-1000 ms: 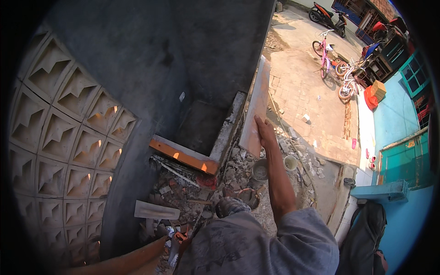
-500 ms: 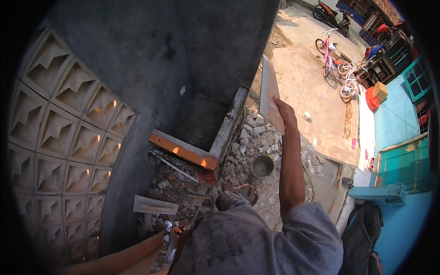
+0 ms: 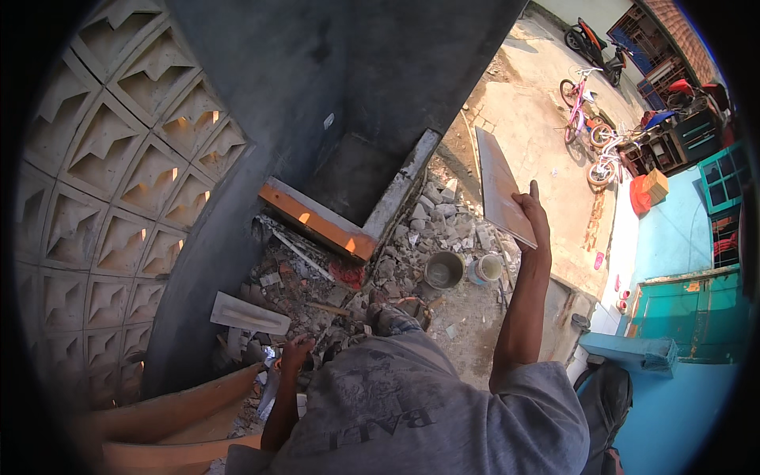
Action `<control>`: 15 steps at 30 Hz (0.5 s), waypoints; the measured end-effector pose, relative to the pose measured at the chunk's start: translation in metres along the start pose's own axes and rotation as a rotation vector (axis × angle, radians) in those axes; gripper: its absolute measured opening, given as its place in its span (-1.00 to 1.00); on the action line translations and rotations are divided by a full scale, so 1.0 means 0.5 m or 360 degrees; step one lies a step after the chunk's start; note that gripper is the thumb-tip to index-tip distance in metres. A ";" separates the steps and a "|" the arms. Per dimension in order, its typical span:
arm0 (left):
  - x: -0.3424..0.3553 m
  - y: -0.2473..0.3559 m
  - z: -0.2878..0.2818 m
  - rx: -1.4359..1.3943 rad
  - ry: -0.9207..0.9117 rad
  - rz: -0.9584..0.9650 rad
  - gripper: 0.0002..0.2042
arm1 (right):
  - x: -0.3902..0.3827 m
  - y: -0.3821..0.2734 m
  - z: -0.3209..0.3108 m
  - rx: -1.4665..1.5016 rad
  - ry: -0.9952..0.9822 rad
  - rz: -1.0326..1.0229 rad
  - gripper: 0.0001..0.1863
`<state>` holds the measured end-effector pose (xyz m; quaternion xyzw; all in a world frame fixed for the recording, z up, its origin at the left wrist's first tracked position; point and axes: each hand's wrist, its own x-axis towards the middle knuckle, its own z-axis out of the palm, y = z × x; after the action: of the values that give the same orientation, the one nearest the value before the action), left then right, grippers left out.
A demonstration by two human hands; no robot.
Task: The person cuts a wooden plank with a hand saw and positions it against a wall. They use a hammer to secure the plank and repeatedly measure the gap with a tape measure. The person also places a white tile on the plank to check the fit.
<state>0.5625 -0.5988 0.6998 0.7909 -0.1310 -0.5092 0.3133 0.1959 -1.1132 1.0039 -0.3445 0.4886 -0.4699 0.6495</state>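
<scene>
Nearby, a person's grey shirt (image 3: 443,408) fills the lower middle. Left hand (image 3: 296,350) low, seemingly curled; cannot tell whether it grips anything. Pale rectangular plate (image 3: 249,313) just beyond it, lying on rubble (image 3: 465,228). Right hand (image 3: 533,214) out at the end of a raised forearm, pinching the right edge of a flat board (image 3: 499,186), one finger lifted clear. Board tilted, right of the low wall (image 3: 405,186). Grey bucket (image 3: 443,270) and pale bucket (image 3: 485,270) side by side. Farther out: pink bicycle (image 3: 576,111), white bicycle (image 3: 604,165), parked scooter (image 3: 594,47).
</scene>
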 end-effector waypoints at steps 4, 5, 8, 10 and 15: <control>-0.019 0.019 -0.009 -0.0109 0.0025 0.0037 -0.44 | -0.105 -0.055 -0.006 -0.0304 -0.0382 0.0054 -0.20; -0.010 -0.001 -0.008 -0.0093 0.0026 0.0093 -0.47 | -0.112 -0.080 0.006 -0.0512 -0.0446 0.0038 0.14; 0.005 -0.033 -0.008 -0.0113 0.0001 0.0188 -0.47 | -0.104 -0.098 0.004 -0.0532 -0.0722 -0.0332 0.16; -0.012 -0.026 -0.002 -0.0164 -0.0032 0.0140 -0.49 | -0.114 -0.104 0.006 -0.0848 -0.0655 -0.0361 -0.07; 0.000 -0.103 -0.006 -0.0355 -0.0043 0.0215 -0.58 | -0.182 -0.094 0.054 -0.1014 -0.0498 -0.0154 -0.36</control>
<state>0.5593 -0.5582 0.6679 0.7334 -0.1308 -0.5090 0.4312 0.2013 -1.0422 1.0826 -0.6201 0.4885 -0.2657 0.5535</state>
